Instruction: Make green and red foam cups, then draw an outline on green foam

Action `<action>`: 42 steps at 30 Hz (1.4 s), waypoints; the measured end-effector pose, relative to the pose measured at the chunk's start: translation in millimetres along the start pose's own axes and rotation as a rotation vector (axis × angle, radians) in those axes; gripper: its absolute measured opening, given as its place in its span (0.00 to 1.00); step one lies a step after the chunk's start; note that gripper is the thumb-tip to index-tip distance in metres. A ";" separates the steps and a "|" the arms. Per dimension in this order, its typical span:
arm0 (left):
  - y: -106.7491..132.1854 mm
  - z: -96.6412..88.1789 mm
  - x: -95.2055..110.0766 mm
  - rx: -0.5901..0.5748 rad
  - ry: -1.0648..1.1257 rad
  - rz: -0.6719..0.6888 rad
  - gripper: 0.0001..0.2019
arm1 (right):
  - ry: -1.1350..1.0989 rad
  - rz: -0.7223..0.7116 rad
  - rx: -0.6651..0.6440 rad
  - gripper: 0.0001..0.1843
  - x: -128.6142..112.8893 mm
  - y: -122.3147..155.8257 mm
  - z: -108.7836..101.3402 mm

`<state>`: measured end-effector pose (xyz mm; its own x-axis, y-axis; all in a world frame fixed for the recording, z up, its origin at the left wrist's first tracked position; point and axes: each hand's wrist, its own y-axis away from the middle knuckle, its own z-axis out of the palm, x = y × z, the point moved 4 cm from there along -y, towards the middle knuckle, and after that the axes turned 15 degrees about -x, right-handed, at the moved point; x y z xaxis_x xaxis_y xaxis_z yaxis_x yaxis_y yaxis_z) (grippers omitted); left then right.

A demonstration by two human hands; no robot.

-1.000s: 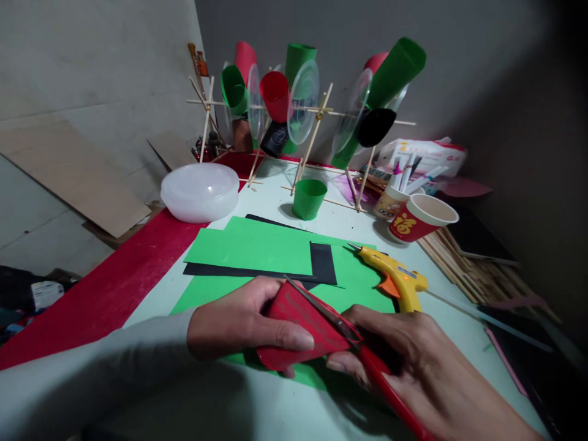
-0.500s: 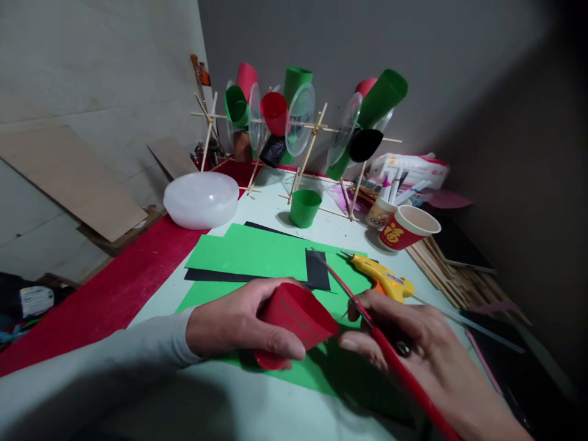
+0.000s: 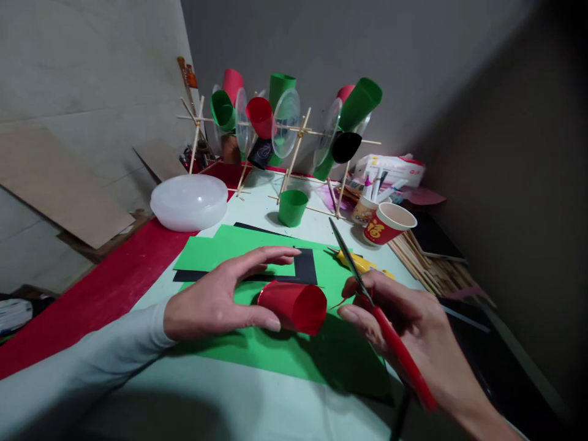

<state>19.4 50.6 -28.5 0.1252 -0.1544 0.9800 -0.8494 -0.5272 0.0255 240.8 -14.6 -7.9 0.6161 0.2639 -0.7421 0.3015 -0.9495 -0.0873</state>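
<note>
A small red paper cup [image 3: 293, 307] lies on its side on green sheets [image 3: 257, 352], its mouth facing right. Around its back end, my left hand [image 3: 215, 303] is open, thumb and fingers apart. My right hand [image 3: 416, 334] grips red-handled scissors [image 3: 400, 352], their blades pointing up and away to the left. A thin red strip [image 3: 338, 304] sticks out between that hand's thumb and finger. Just beyond the left fingers is a black paper piece [image 3: 305, 267]. A yellow glue gun [image 3: 362, 264] lies partly hidden behind the scissors.
A green paper cup [image 3: 293, 209] stands upright farther back. Behind it, a stick frame [image 3: 296, 147] carries clear discs with coloured cups. To the left is a translucent bowl [image 3: 188, 202]; to the right, a red-and-white paper cup [image 3: 389, 223] and wooden sticks [image 3: 425, 269].
My left hand has let go of the red cup, which now lies on the green sheet. The scissors have turned more upright in my right hand. The view has shifted slightly right.
</note>
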 end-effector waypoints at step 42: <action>30.0 -27.1 43.0 0.374 -0.597 0.181 0.16 | -0.321 0.013 -0.256 0.20 -6.2 -1.4 10.7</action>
<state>-14.6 50.7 19.7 0.3483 -0.6398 0.6851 -0.6647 -0.6839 -0.3008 228.8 -16.7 -10.3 0.3746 0.1472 -0.9154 0.4917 -0.8686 0.0616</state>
